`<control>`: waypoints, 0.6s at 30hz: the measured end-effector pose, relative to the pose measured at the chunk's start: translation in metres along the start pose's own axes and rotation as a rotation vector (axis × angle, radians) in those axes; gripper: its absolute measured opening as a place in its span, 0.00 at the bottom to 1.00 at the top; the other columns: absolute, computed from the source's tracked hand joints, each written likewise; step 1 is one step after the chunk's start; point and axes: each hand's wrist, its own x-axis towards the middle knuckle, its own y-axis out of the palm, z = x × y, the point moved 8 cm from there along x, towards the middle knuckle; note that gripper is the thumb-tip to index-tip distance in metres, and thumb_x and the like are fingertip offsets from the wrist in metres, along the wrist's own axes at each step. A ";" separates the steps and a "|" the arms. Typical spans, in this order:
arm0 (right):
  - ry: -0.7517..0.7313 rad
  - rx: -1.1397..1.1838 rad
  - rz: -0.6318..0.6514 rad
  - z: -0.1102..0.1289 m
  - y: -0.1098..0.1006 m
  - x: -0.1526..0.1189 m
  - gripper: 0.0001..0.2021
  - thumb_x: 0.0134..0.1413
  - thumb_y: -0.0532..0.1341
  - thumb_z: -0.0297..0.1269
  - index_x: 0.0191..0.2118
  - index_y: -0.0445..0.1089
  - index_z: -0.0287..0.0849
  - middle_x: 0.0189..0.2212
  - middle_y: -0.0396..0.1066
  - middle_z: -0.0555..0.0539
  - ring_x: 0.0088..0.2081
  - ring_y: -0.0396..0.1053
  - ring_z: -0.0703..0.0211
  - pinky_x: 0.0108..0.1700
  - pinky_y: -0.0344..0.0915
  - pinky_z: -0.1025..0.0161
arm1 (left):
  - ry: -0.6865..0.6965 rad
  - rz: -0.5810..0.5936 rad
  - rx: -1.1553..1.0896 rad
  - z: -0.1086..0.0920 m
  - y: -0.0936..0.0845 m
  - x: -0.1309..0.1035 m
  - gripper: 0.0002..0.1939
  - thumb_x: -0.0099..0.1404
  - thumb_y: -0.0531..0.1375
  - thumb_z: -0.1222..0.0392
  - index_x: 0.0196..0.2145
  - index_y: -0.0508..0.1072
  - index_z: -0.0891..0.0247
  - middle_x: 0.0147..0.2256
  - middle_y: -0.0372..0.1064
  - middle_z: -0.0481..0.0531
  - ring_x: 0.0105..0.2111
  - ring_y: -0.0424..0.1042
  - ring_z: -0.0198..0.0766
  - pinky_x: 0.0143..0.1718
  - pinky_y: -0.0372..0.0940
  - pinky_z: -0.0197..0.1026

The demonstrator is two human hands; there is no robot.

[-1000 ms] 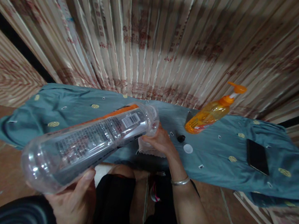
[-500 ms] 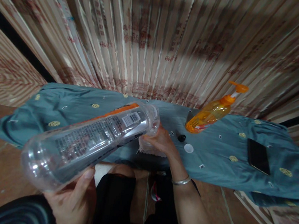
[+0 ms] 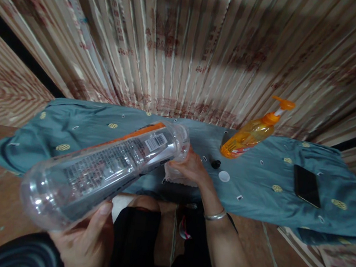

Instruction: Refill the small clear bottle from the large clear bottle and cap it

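Note:
A large clear plastic bottle (image 3: 107, 172) with a silver and orange label is tilted, its base at the lower left and its neck toward the middle. My left hand (image 3: 89, 235) grips it from below near the base, thumb along its side. At the neck end, my right hand (image 3: 189, 168) has its fingers closed, partly hidden behind the bottle; it appears to hold the neck. Beneath that hand lies a pale scalloped cloth or container (image 3: 180, 178), mostly covered. A small black cap (image 3: 216, 164) and a white round disc (image 3: 224, 176) rest to the right.
An orange pump bottle (image 3: 247, 138) stands at the back right of the blue-green cloth-covered table (image 3: 253, 185). Farther right lies a dark flat phone-like object (image 3: 307, 185). Pleated curtains hang behind the table. A round black object (image 3: 24, 255) is at the lower left.
The base of the clear bottle has shifted slightly left and down with my left hand. My right hand stays nearly where it was.

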 end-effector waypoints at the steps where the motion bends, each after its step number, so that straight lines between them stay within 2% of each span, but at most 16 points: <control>1: -0.001 -0.001 0.001 0.000 0.000 0.000 0.31 0.45 0.70 0.46 0.55 0.62 0.42 0.46 0.76 0.42 0.50 0.74 0.45 0.47 0.68 0.58 | 0.001 -0.008 0.007 0.000 -0.001 0.000 0.38 0.46 0.74 0.64 0.54 0.70 0.51 0.52 0.71 0.48 0.56 0.68 0.47 0.61 0.60 0.56; 7: -0.020 0.019 -0.005 -0.002 0.001 0.002 0.34 0.45 0.70 0.46 0.56 0.61 0.40 0.46 0.76 0.41 0.49 0.74 0.45 0.46 0.68 0.58 | 0.002 -0.011 0.001 0.000 0.000 0.001 0.38 0.44 0.75 0.63 0.53 0.70 0.50 0.51 0.71 0.48 0.56 0.67 0.48 0.61 0.60 0.58; 12: -0.006 0.010 -0.009 -0.005 0.003 0.003 0.32 0.44 0.70 0.46 0.55 0.62 0.44 0.44 0.77 0.43 0.47 0.75 0.46 0.44 0.69 0.59 | 0.008 -0.014 0.009 0.000 -0.001 0.000 0.36 0.45 0.75 0.62 0.52 0.71 0.52 0.50 0.72 0.48 0.55 0.68 0.48 0.60 0.60 0.59; 18: -0.016 -0.004 -0.013 -0.004 0.002 0.003 0.31 0.45 0.69 0.45 0.55 0.62 0.43 0.44 0.77 0.43 0.48 0.75 0.46 0.45 0.69 0.58 | 0.002 -0.017 0.017 0.001 -0.004 -0.001 0.40 0.45 0.75 0.63 0.55 0.69 0.52 0.51 0.72 0.49 0.54 0.69 0.47 0.63 0.56 0.58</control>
